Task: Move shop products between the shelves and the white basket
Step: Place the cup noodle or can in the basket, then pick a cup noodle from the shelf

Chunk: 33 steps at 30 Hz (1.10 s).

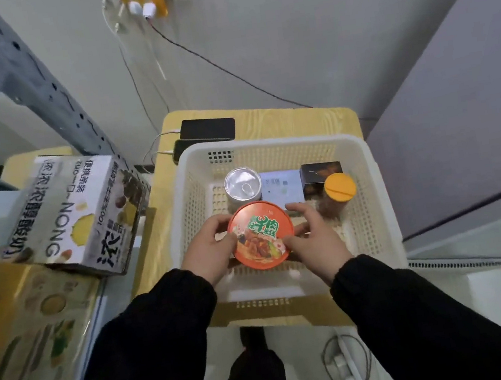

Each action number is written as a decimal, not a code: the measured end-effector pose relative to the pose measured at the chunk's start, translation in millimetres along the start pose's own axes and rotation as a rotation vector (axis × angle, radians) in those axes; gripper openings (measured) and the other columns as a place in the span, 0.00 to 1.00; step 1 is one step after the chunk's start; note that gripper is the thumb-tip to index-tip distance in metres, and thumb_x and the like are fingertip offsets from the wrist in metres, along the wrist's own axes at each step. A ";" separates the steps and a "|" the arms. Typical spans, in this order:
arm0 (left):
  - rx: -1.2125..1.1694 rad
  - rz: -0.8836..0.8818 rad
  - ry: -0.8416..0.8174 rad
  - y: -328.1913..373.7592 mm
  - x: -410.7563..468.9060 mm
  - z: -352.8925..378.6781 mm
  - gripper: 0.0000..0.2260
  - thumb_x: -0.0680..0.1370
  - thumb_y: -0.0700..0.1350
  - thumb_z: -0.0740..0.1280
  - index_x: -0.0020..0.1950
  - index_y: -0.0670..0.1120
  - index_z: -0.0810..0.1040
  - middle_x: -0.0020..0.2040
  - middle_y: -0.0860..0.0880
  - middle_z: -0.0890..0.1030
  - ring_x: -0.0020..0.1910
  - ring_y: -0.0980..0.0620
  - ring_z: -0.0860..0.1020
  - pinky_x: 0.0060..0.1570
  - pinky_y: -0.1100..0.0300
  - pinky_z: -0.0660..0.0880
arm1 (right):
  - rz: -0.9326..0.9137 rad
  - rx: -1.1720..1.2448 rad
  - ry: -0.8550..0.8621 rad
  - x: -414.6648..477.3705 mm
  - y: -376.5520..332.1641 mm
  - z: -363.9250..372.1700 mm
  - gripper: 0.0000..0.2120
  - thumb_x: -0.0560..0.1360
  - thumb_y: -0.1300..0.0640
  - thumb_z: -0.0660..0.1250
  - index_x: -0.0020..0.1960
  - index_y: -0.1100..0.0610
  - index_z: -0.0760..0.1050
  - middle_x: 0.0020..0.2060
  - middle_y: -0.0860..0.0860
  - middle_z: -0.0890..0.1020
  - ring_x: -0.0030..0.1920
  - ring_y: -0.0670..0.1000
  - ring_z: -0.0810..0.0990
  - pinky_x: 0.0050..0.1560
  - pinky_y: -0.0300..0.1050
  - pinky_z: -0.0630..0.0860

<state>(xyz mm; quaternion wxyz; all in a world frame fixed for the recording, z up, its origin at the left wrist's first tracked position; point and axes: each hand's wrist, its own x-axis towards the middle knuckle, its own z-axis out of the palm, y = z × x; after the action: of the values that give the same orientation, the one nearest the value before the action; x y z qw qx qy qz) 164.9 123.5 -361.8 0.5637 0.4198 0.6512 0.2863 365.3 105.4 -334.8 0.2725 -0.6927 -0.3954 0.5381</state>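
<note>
An orange instant-noodle bowl (261, 235) with a green-lettered lid sits between both my hands inside the white basket (368, 192). My left hand (209, 250) grips its left rim, thumb on the lid. My right hand (315, 235) grips its right rim. Behind the bowl in the basket stand a silver pull-tab can (243, 184), a white box (282, 187), a dark box (321, 176) and a jar with an orange lid (339, 188).
The basket rests on a small wood-grain table (264, 117) carrying two phones (208, 129) on cables. At left, the grey shelf upright (44, 86) and a white milk carton box (78, 214) on a yellow box (29, 317). Cables lie on the floor.
</note>
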 end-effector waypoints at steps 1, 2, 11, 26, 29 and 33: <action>0.042 -0.035 -0.013 -5.7 12.7 -5.7 0.13 0.81 0.40 0.65 0.59 0.58 0.78 0.59 0.56 0.80 0.49 0.48 0.84 0.50 0.43 0.84 | 0.025 -0.024 -0.009 11.1 0.9 7.9 0.25 0.77 0.65 0.69 0.68 0.43 0.72 0.42 0.51 0.79 0.45 0.52 0.84 0.53 0.60 0.83; 0.083 -0.060 -0.025 -11.6 24.0 -10.2 0.14 0.80 0.40 0.65 0.61 0.57 0.77 0.59 0.55 0.79 0.49 0.47 0.85 0.50 0.42 0.84 | 0.044 -0.045 -0.017 21.0 2.8 14.6 0.24 0.77 0.65 0.69 0.66 0.42 0.72 0.42 0.50 0.80 0.44 0.52 0.84 0.53 0.60 0.83; 0.330 0.033 -0.095 -34.4 53.9 -4.7 0.23 0.76 0.33 0.68 0.61 0.59 0.73 0.64 0.52 0.75 0.56 0.51 0.80 0.54 0.52 0.82 | 0.060 -0.229 -0.009 56.0 23.0 29.9 0.19 0.78 0.65 0.66 0.52 0.40 0.71 0.50 0.53 0.81 0.47 0.54 0.84 0.47 0.54 0.83; 1.022 0.280 0.085 5.5 -28.0 5.5 0.32 0.80 0.52 0.68 0.81 0.49 0.60 0.80 0.41 0.61 0.78 0.40 0.61 0.77 0.46 0.60 | -0.492 -0.838 -0.099 0.7 31.1 -13.3 0.33 0.81 0.54 0.65 0.83 0.51 0.57 0.83 0.59 0.54 0.83 0.60 0.49 0.82 0.58 0.52; 1.109 0.377 0.275 14.1 -110.1 9.2 0.35 0.78 0.57 0.68 0.81 0.45 0.62 0.77 0.37 0.67 0.77 0.35 0.62 0.77 0.41 0.59 | -0.772 -0.863 -0.034 -45.9 25.8 -22.7 0.32 0.78 0.57 0.67 0.80 0.58 0.64 0.79 0.63 0.63 0.80 0.65 0.58 0.79 0.64 0.59; 1.136 0.369 0.482 0.0 -225.6 12.9 0.35 0.77 0.64 0.57 0.79 0.44 0.67 0.74 0.37 0.72 0.74 0.30 0.65 0.72 0.35 0.65 | -1.135 -0.880 -0.073 -114.5 20.8 -9.3 0.30 0.74 0.56 0.70 0.74 0.61 0.71 0.72 0.63 0.73 0.75 0.66 0.68 0.74 0.66 0.67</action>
<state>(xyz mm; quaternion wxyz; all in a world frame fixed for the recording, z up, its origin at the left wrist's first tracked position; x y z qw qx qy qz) 180.1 -73.9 -253.0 0.0328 0.6819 0.7268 0.0757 367.2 -1.6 -288.3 0.1922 -0.4076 -0.8836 0.1272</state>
